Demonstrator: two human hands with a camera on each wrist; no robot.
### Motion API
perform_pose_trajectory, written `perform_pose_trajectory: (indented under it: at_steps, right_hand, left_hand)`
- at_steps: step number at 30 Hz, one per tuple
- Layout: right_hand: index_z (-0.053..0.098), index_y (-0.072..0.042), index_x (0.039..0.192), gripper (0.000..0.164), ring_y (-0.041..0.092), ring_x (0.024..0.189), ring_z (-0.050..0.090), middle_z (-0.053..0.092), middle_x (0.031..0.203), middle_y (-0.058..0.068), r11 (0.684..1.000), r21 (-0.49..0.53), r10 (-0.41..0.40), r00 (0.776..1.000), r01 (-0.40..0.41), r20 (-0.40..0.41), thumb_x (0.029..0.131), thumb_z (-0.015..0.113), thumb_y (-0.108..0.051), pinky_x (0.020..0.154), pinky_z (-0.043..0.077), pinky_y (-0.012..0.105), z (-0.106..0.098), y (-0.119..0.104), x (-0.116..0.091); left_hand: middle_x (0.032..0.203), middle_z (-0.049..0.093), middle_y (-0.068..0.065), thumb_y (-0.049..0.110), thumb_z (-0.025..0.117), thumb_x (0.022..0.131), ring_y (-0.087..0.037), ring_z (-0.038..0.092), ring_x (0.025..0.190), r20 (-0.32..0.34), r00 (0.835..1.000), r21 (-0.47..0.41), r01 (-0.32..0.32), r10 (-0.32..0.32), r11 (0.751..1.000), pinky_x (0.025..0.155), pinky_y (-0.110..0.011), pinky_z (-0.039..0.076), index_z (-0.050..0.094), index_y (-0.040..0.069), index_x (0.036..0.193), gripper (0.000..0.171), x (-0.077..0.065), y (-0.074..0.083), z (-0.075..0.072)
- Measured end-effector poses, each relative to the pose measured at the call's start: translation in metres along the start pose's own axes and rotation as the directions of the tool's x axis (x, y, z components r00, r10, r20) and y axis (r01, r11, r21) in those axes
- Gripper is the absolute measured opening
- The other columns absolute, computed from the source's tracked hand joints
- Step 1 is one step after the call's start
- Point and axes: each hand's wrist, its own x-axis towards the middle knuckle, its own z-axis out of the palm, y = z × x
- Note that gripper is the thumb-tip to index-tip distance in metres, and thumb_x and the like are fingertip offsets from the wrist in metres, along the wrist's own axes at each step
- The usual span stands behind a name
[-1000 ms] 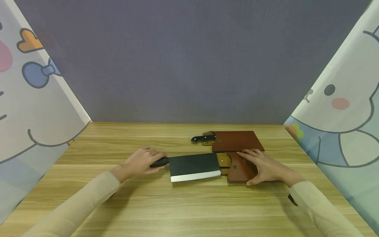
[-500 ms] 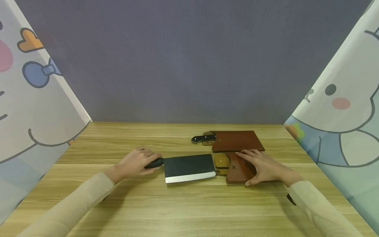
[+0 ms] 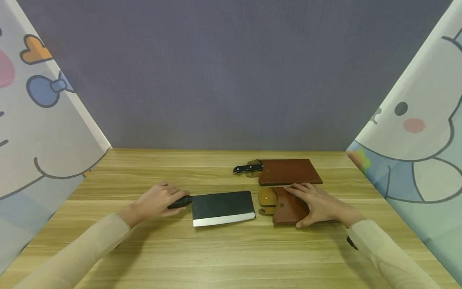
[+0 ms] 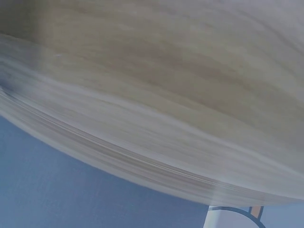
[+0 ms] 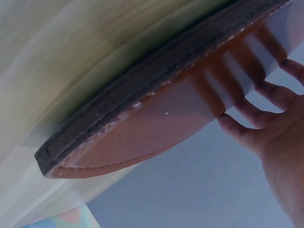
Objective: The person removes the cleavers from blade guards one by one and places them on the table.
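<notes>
My left hand [image 3: 157, 202] grips the black handle of a cleaver [image 3: 223, 206]; its broad blade is dark with a silver cutting edge and lies level, close over the wood, edge toward me. To its right is a brown leather knife sheath [image 3: 285, 204] with two tan straps at its mouth, unfastened. A narrow gap parts blade tip and straps. My right hand [image 3: 321, 204] rests across the sheath, fingers spread, thumb near the front edge. In the right wrist view the fingertips [image 5: 225, 121] press on the sheath's glossy face [image 5: 156, 123]. The left wrist view shows no hand.
Behind lies a second brown sheath [image 3: 290, 171] holding a knife with a black riveted handle [image 3: 247, 168]. All sit on a wooden table [image 3: 223, 257]. A grey panel [image 3: 227, 80] stands at the back, with cartoon-printed panels at both sides.
My left hand has drawn the cleaver leftward; its blade tip, at first over the sheath's straps, is now apart from them. My right hand and the sheath have shifted slightly left.
</notes>
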Motion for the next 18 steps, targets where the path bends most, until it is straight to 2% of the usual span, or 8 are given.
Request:
perform_pose_trajectory:
  at_steps: [9,18]
  right_hand:
    - [0.033,-0.013,0.142,0.105,0.044,0.125,0.035,0.037,0.141,0.019,1.000,0.008,-0.013,1.000,0.013,0.018,0.059,0.070,-0.067,0.088,0.036,0.066,0.001,-0.005,0.003]
    - [0.033,-0.013,0.142,0.104,0.048,0.126,0.033,0.036,0.142,0.020,1.000,0.021,-0.015,0.999,0.014,0.039,0.060,0.071,-0.065,0.089,0.034,0.068,0.001,-0.008,0.005]
  left_hand:
    - [0.087,0.067,-0.001,0.036,0.073,0.069,-0.013,0.062,0.073,0.031,0.999,-0.009,0.023,-0.023,1.000,0.066,-0.035,0.052,0.060,0.010,0.113,0.053,-0.011,-0.003,-0.005]
    - [0.087,0.066,0.001,0.036,0.075,0.067,-0.011,0.060,0.071,0.029,1.000,0.003,-0.008,0.008,1.000,0.065,-0.035,0.051,0.059,0.011,0.111,0.053,-0.020,-0.007,-0.005]
